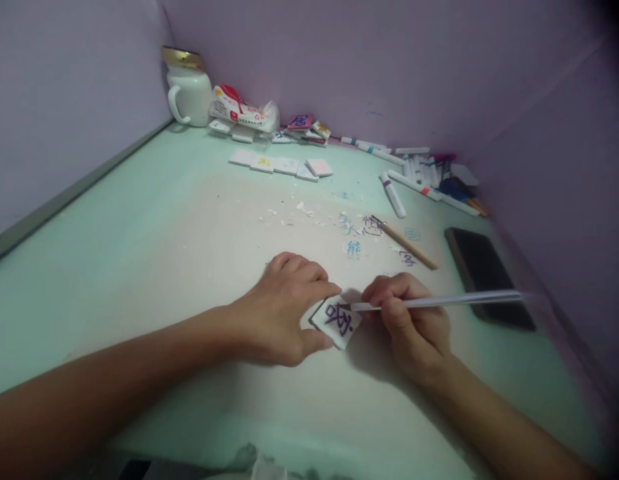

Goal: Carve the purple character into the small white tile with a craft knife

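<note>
My left hand [294, 310] is closed on a small white square card [339, 327], gripping it at two edges between thumb and fingers. A purple Chinese character covers the card's face. Under its left side another white piece shows, partly hidden by the hand. In my right hand [414, 327] is a slim paintbrush [454, 299] with a pale, clear-looking handle, pinched near its front end. Its dark tip touches or nearly touches the upper part of the character. Beyond the hands, a wooden stick with a dark tip [409, 247] lies on the table [199, 413].
A white mug [192, 97] with a gold lid and a tissue pack [244, 110] stand at the back left. White cards [286, 167] lie in a row. Several markers [422, 170] are at the back right, near a dark phone [489, 280]. Flakes and written characters mark the tabletop.
</note>
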`<control>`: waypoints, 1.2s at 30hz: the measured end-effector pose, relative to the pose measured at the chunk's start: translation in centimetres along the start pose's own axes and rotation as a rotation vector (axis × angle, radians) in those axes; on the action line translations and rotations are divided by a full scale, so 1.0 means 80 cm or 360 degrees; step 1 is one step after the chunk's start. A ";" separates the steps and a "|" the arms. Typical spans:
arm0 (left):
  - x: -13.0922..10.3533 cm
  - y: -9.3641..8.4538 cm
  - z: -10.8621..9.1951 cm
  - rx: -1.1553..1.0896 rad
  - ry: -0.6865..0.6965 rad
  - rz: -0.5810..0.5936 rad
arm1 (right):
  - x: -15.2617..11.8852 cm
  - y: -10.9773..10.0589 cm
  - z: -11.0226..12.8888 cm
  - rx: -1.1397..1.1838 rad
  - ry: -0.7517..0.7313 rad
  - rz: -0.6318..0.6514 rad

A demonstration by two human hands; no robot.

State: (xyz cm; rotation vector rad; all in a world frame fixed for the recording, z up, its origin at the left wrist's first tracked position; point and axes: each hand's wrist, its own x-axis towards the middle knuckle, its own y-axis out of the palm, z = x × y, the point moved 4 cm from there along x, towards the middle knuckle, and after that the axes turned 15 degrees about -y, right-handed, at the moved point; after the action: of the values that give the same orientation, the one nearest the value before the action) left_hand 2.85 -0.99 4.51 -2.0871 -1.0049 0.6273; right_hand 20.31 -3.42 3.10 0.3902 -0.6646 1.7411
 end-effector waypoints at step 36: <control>-0.001 0.005 -0.003 0.0086 0.0027 -0.0179 | 0.013 0.012 0.012 -0.0376 -0.0209 0.0210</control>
State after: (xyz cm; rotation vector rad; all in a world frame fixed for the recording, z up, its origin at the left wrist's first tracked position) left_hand 3.17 -1.33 4.34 -1.9709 -1.0759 0.5726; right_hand 19.01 -3.39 4.23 0.3034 -0.9990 1.7464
